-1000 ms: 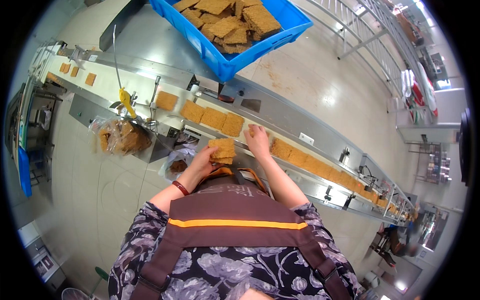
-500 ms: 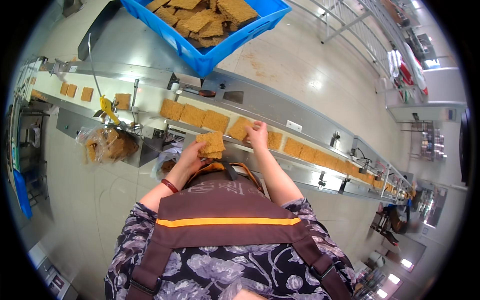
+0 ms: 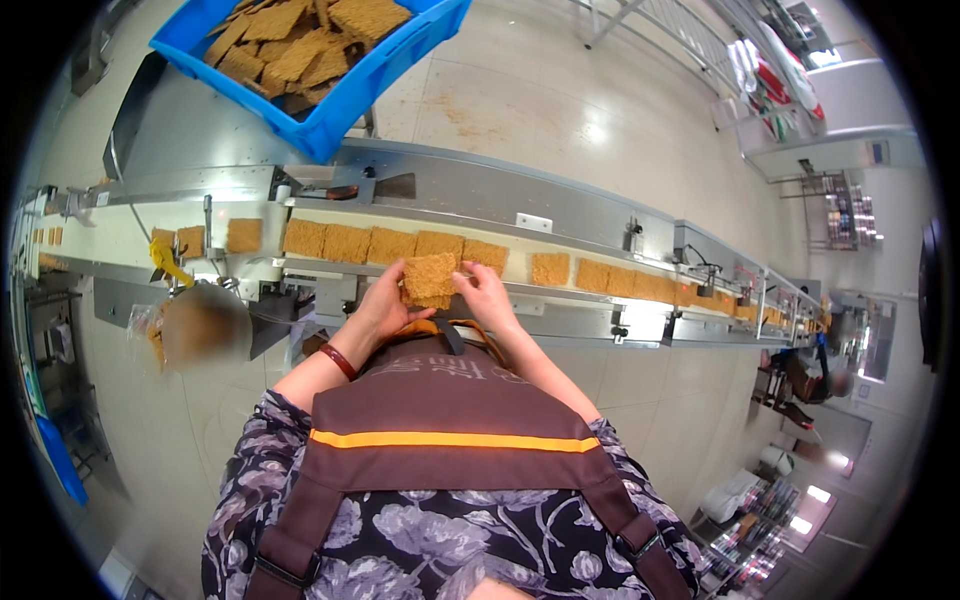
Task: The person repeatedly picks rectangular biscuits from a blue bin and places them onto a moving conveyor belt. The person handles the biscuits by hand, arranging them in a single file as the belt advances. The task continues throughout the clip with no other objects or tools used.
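Note:
My left hand grips a small stack of golden-brown, rough-textured square crispbread-like slabs, just in front of my apron. On the right edge of that stack, my right hand closes its thumb and fingers around the top slab. How many lie underneath is hidden. Just beyond both hands, a white conveyor belt carries a row of matching squares, several nearly touching. One square sits apart, right of my right hand, with a gap on its left.
A blue bin heaped with broken slabs stands beyond the belt at far left. Metal rails border the belt. A yellow clamp-like fitting and a bag of brown material are at left. A dark-handled tool rests behind the belt.
My right hand has left the square it was placing on the belt and come back to the stack. That square lies in the row. The view has swung, and the belt's squares have shifted right along it.

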Motion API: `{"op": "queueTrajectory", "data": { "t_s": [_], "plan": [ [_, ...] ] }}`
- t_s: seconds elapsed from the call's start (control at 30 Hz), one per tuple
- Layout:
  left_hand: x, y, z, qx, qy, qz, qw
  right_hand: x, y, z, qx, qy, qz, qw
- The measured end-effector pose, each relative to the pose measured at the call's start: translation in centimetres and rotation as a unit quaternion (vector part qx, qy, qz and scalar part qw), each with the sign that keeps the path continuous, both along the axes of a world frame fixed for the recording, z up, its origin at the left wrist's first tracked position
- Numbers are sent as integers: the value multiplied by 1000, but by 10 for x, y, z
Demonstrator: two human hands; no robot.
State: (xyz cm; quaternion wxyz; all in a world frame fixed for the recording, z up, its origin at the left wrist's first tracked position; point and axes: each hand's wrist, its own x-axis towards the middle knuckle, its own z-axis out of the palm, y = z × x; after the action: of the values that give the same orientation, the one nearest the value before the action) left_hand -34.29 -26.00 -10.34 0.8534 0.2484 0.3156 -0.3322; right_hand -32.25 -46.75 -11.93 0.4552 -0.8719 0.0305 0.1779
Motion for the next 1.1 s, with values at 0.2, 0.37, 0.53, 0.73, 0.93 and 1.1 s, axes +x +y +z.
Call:
{"op": "queueTrajectory", "data": {
  "t_s": [0.2, 0.37, 0.53, 0.73, 0.93, 1.1],
  "plan": [
    [11, -39, -8, 45, -27, -44, 998, -9, -31, -13, 214, 53, -168, 961],
    [8, -54, -22, 58, -27, -65, 996, -6, -107, -1, 253, 100, -263, 926],
    [8, -70, -37, 92, -3, -66, 994, 7, -225, -47, -45, -120, -325, 937],
    [16, -88, -21, 132, -2, -120, 984, 27, -253, -53, -133, -72, -273, 950],
    [21, -122, -28, 292, -67, -190, 935, 25, -275, -38, -363, -78, -207, 905],
    [23, -138, -35, 260, -84, -221, 936, 12, -273, -33, -412, -198, -161, 875]
  ]
}}
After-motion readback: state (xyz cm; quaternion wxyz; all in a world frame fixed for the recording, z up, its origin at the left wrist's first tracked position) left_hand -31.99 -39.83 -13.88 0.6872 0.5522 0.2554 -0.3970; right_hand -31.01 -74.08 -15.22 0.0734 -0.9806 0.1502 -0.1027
